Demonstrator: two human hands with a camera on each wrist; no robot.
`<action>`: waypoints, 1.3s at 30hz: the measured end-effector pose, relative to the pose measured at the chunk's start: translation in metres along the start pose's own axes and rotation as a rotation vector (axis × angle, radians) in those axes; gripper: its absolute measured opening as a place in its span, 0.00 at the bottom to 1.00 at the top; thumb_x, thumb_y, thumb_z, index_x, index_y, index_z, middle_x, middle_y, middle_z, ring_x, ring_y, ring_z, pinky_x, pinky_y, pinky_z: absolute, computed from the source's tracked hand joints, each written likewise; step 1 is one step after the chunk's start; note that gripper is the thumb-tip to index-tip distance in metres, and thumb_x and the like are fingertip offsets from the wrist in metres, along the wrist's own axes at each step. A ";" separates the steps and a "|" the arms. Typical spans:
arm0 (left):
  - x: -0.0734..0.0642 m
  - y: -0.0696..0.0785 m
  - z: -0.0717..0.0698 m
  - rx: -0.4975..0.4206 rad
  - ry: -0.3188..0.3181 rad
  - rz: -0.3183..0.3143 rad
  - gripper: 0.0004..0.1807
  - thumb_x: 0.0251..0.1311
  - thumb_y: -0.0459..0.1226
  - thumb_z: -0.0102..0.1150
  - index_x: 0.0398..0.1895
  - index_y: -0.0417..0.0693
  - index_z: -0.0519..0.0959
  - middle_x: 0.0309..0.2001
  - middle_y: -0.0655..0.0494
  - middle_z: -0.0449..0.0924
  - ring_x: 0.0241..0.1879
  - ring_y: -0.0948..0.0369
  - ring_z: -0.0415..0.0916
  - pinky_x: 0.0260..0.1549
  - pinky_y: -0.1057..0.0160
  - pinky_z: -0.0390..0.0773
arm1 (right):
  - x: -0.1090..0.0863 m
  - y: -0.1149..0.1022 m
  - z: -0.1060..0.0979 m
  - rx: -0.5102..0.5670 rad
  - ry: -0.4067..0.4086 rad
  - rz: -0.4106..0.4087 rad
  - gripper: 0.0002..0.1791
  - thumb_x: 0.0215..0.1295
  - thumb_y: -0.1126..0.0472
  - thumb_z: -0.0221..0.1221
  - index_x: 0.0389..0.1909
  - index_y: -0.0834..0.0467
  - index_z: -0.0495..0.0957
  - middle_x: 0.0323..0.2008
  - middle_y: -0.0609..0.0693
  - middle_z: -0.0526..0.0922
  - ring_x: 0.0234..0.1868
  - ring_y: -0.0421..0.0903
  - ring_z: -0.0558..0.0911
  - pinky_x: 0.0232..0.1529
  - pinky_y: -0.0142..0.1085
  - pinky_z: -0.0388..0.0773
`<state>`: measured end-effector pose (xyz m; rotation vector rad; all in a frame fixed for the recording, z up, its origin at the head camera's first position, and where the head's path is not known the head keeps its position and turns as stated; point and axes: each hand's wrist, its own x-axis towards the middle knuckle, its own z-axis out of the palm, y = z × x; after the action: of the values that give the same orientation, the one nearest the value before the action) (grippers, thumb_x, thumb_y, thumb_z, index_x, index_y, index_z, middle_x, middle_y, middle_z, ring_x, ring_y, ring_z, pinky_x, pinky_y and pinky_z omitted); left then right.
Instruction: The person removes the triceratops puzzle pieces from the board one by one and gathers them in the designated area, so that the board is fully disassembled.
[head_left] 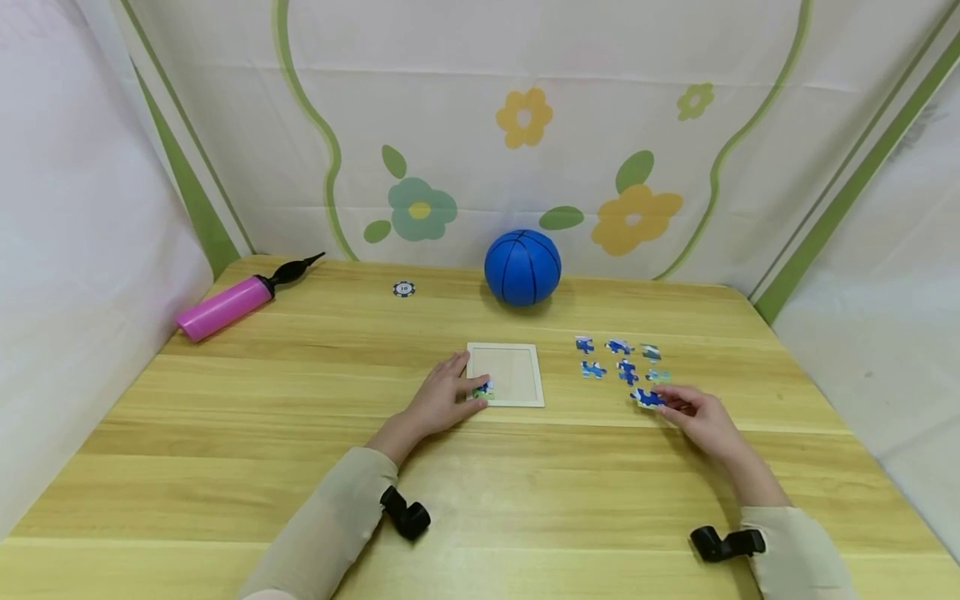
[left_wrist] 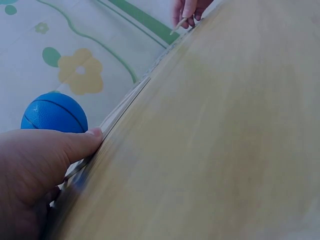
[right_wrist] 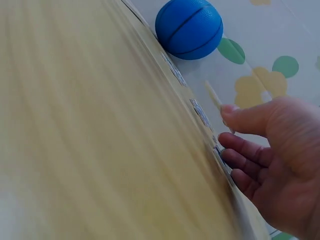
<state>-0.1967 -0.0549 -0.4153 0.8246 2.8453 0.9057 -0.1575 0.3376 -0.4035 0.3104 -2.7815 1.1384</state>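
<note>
A shallow pale puzzle tray [head_left: 540, 375] lies on the wooden table, one jigsaw piece [head_left: 484, 389] in its near left corner. My left hand [head_left: 442, 396] holds the tray at that corner, its fingers along the left side and over the piece, thumb [left_wrist: 82, 145] at the near edge. My right hand [head_left: 697, 417] pinches a blue jigsaw piece [head_left: 647, 398] between thumb and fingers, just above the table; the right wrist view shows this piece [right_wrist: 214, 95] edge-on. Beyond that hand lie several loose jigsaw pieces [head_left: 627, 372] in rough rows, right of the tray.
A blue ball [head_left: 522, 268] stands at the back of the table, before a flowered cloth wall [head_left: 465, 108]. To its left lies a round chip [head_left: 404, 289]. A pink hand pump [head_left: 228, 308] lies at the far left edge.
</note>
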 end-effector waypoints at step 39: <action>-0.001 0.002 -0.002 -0.003 0.006 0.006 0.24 0.55 0.48 0.52 0.54 0.50 0.70 0.63 0.40 0.47 0.63 0.49 0.40 0.58 0.52 0.41 | 0.012 -0.016 -0.008 -0.074 -0.182 0.023 0.23 0.55 0.61 0.57 0.51 0.67 0.69 0.33 0.54 0.75 0.33 0.48 0.72 0.31 0.36 0.71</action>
<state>-0.1953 -0.0547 -0.4130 0.8325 2.8475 0.9141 -0.1649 0.3304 -0.3851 0.3944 -2.9835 1.0583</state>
